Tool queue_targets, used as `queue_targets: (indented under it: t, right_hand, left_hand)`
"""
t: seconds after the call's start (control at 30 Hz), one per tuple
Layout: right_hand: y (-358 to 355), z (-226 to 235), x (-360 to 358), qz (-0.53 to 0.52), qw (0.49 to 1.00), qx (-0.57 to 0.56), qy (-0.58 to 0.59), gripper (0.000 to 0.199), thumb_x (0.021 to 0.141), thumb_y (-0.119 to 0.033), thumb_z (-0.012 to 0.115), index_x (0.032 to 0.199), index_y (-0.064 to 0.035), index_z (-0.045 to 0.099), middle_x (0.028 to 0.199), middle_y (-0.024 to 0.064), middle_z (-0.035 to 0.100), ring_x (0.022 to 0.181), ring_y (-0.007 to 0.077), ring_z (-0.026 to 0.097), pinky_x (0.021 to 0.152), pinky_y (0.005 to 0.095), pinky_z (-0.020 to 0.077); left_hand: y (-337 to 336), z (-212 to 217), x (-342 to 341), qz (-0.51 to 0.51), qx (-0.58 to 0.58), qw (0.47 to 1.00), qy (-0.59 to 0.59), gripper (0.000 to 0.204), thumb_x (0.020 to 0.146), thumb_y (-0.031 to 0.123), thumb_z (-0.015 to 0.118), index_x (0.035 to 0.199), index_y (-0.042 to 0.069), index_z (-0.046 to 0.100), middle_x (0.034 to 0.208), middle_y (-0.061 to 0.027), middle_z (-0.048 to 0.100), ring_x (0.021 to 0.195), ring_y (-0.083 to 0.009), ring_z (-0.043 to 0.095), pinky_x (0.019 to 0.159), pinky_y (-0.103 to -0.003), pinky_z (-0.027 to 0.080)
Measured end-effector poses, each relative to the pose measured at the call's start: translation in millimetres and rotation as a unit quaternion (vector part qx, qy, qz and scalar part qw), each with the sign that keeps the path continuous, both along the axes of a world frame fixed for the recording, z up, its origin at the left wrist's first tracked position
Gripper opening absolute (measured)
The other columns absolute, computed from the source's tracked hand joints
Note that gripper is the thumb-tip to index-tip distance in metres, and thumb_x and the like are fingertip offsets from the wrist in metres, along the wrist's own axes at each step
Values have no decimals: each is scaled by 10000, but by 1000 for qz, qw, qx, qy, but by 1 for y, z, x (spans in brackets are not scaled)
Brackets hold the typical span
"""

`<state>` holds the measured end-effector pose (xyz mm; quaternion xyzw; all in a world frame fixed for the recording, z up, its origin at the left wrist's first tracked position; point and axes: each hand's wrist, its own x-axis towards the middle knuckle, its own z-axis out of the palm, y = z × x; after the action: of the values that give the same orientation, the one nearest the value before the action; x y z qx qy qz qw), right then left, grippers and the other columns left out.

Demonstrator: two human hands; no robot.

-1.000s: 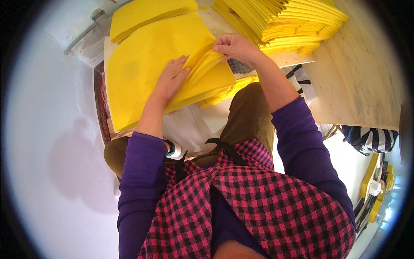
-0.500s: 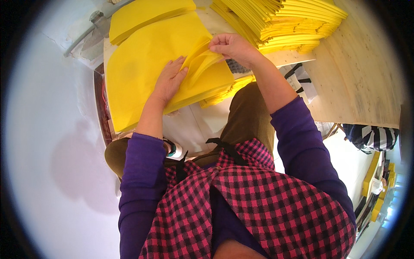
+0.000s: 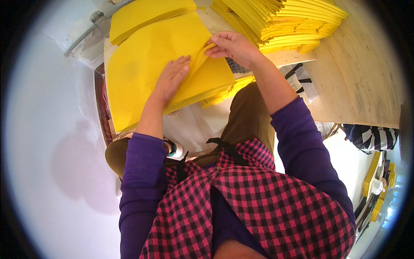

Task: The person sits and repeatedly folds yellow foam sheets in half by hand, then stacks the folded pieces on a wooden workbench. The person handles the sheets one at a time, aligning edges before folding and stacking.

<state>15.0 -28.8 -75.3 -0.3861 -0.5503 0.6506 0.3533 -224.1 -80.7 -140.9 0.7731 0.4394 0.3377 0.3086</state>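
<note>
A thick stack of yellow fabric-like sheets (image 3: 142,73) lies in front of me. My left hand (image 3: 171,80) rests on the top of it, palm down with its fingers stretched out. At the stack's right side my right hand (image 3: 226,45) pinches the edge of a yellow sheet between thumb and fingers. That edge is lifted and bent in a fold running toward my left fingertips. Whether one sheet or more is pinched I cannot make out.
Behind lies another yellow stack (image 3: 151,17). Many folded yellow pieces (image 3: 297,26) are piled at the far right, by a wooden board (image 3: 358,77). More yellow sheets (image 3: 233,90) sit below the stack's right edge. A white wall (image 3: 51,129) stands on the left.
The loose sheets fanned up by my right hand have come down to a narrower fold. My right fingers have shifted slightly and regripped the edge. My left hand stays nearly in place.
</note>
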Motion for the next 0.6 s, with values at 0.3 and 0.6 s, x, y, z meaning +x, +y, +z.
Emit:
queue_targets:
  t: [0.3, 0.6]
  right_hand:
    - [2, -5, -7, -29, 996, 67, 49, 239, 946, -180, 571, 1047, 36, 589, 1031, 103, 630, 935, 185, 648, 852, 273, 522]
    - [-14, -29, 41, 14, 954, 168, -247, 178, 784, -108, 727, 948, -65, 673, 912, -11, 566, 735, 81, 519, 678, 214, 432]
  left_hand:
    - [3, -7, -2, 16, -119, 991, -50, 621, 880, 351, 567, 1386, 24, 420, 1456, -178, 383, 1404, -325, 247, 1145, -382, 181]
    - [1, -5, -4, 45, -142, 987, -52, 568, 900, 283, 541, 1397, 39, 410, 1464, -173, 371, 1411, -332, 227, 1143, -354, 194]
